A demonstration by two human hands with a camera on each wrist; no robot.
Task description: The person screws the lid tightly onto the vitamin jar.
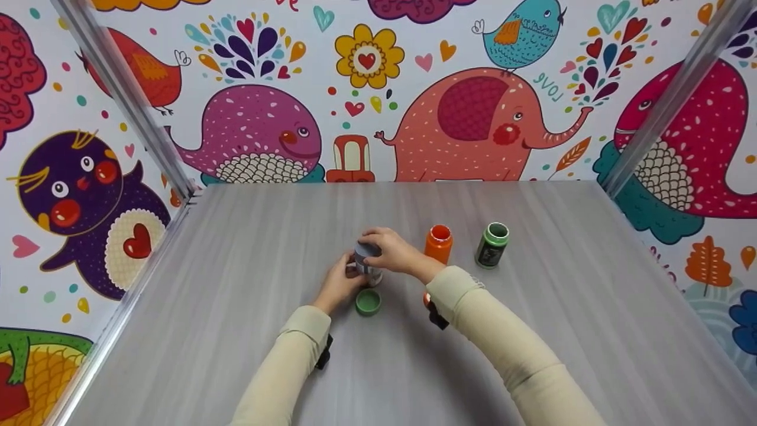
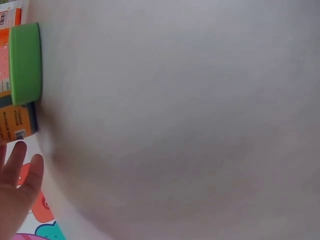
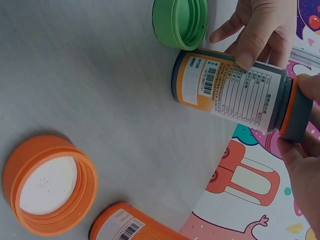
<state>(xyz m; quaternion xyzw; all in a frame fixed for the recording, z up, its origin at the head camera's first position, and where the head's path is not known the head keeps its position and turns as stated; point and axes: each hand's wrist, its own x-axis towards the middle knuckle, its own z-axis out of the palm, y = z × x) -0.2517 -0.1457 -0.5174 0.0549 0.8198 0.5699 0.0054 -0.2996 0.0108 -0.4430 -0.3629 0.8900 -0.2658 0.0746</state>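
"So, what do we see from the head?"

"We see the left hand (image 1: 343, 283) gripping the bottle (image 1: 375, 277), roughly upright, about the middle of the table (image 1: 207, 331), while the right hand (image 1: 393, 251) grips its lid (image 1: 364, 253). A green cap (image 1: 368, 302) lies just nearer; to the right, an orange jar (image 1: 437, 248) and a green jar (image 1: 491, 248) stand open."

"And the left wrist?"

"We find the green cap partly hiding the bottle; we cannot tell the grip there."

"The right wrist?"

"We see the left thumb on the label (image 3: 245, 92), right fingers round the lid, and an orange cap (image 3: 85, 185) beside the orange jar."
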